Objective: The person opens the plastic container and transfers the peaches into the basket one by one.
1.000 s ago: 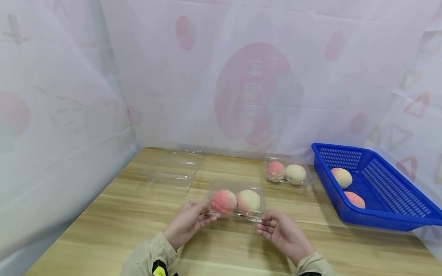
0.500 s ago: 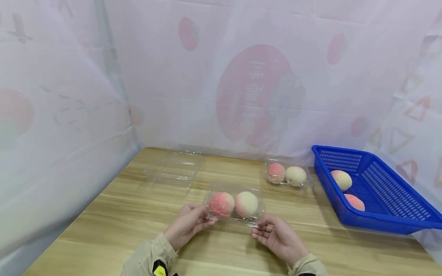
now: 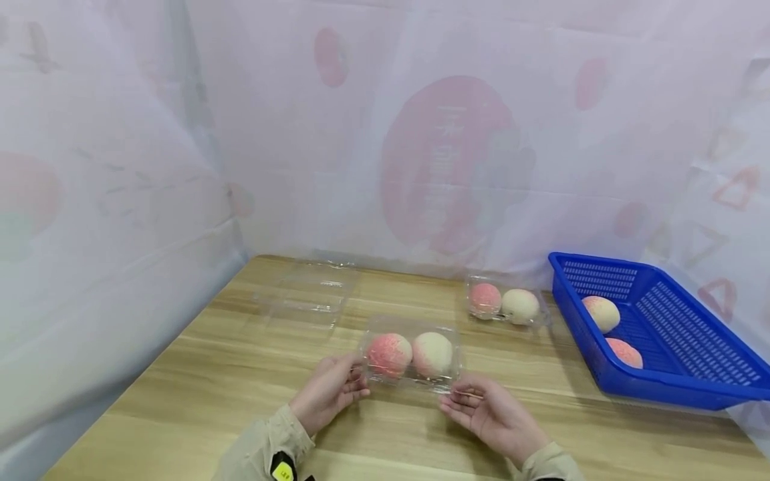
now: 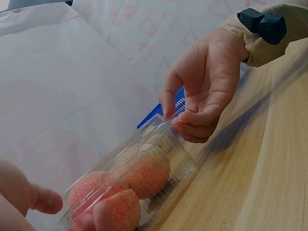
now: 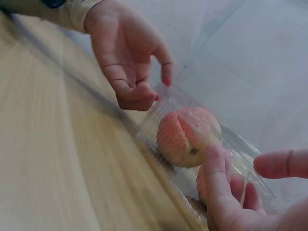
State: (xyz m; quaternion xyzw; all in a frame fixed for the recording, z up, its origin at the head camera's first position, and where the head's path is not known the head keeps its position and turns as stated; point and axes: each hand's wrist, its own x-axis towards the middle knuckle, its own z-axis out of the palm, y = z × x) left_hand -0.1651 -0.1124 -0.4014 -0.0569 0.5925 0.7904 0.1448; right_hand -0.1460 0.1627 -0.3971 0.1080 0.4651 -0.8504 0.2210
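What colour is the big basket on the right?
Blue: the basket shows best in the head view.

The left hand point(image 4: 17, 195) is cut off at the left wrist view's lower left. Upper-centre head-view lettering point(image 3: 445, 160) seems too blurred to read.

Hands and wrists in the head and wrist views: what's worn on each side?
Both the left hand and right hand are gloveless. Left sleeve and right sleeve are beige. The left black wrist unit bears a yellow label, its marking too small to read; the right dark wrist unit looks blocky, two-part.
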